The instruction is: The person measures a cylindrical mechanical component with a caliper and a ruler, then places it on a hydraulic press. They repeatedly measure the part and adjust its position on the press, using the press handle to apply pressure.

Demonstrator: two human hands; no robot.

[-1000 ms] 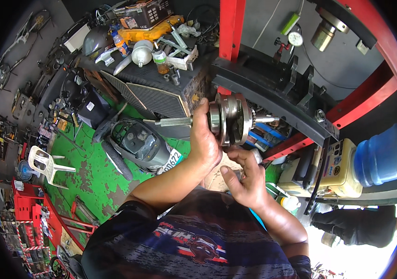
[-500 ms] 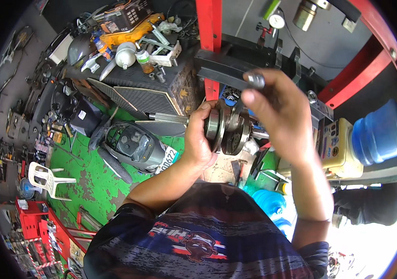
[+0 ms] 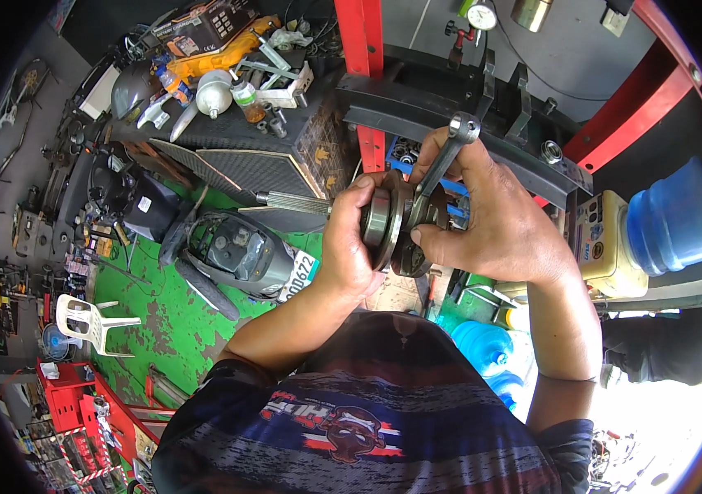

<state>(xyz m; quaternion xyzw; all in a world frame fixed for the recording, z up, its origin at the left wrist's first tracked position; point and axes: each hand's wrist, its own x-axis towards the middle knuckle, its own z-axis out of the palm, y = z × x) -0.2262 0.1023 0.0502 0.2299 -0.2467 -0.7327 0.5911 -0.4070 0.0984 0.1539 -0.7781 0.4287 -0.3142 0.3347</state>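
A metal crankshaft (image 3: 381, 229) is held up in front of my chest, its splined shaft end (image 3: 293, 202) pointing left. My left hand (image 3: 348, 243) is closed round its left side, the thumb over the top by the round web. From between the webs a connecting rod (image 3: 440, 169) stands up, leaning right, its small eye at the upper end. My right hand (image 3: 507, 221) grips the crankshaft's right side, thumb on the web and fingers behind the rod. That hand hides the crankshaft's right end.
Ahead stands a red press frame (image 3: 359, 49) with a black crossbeam (image 3: 400, 111). A cluttered cabinet (image 3: 227, 136) is at the far left, a scooter (image 3: 240, 255) on the green floor below it. Blue water jugs (image 3: 672, 218) and a cream container (image 3: 602, 247) are at right.
My right hand has come down from above onto the crankshaft's right side. The connecting rod now stands clearly visible, leaning right. My left hand keeps its hold.
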